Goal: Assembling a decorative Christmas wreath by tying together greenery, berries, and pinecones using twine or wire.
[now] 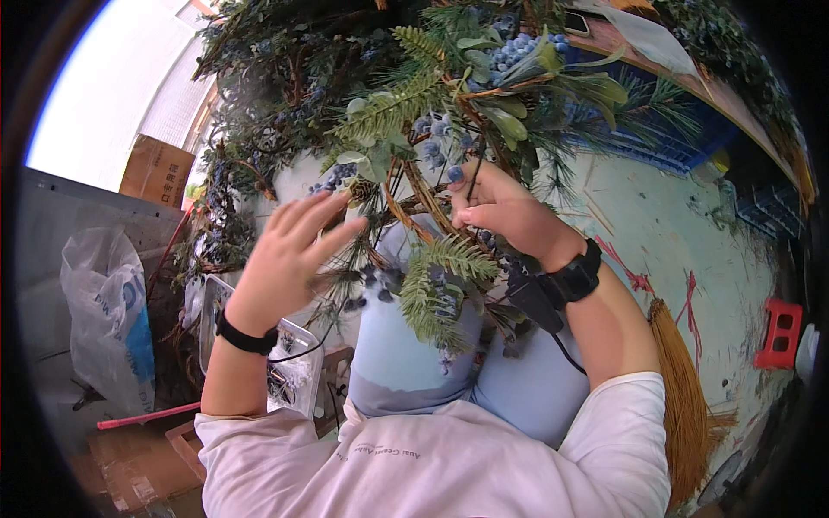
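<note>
— Wreath [432, 173] of artificial greenery, raised in front of the chest above the blue-clad knees [406, 363]: feathery fern fronds, stiff pine needles, smooth oval leaves, clusters of round dusty-blue berries [518, 50], all wound on brown woody twigs.

— Left hand [285, 250]?

— Open, fingers spread wide and straight, fingertips just brushing the fronds at the wreath's left side. Black band [246, 338] round the wrist.

— Right hand [501, 211]?

— Curled tight, fingers pinched narrow on a thin brown twig [423, 203] near the wreath's middle, one round berry just above the knuckles. Black strap with a small boxy device [561, 285] on that wrist, a thin cable hanging from it.

— Around it?

— More tangled garlands of the same greenery [285, 78] piled behind. Crinkled white plastic bag [108, 311] at far left, brown cardboard box [155, 171] above it. Clear rigid plastic tray [289, 371] under the left forearm. Bundle of straw-coloured broom bristles [682, 397] on the pale green floor [682, 224] at right, a red plastic stool [781, 332] further out. Blue slatted crate [665, 151] beyond the wreath.
</note>
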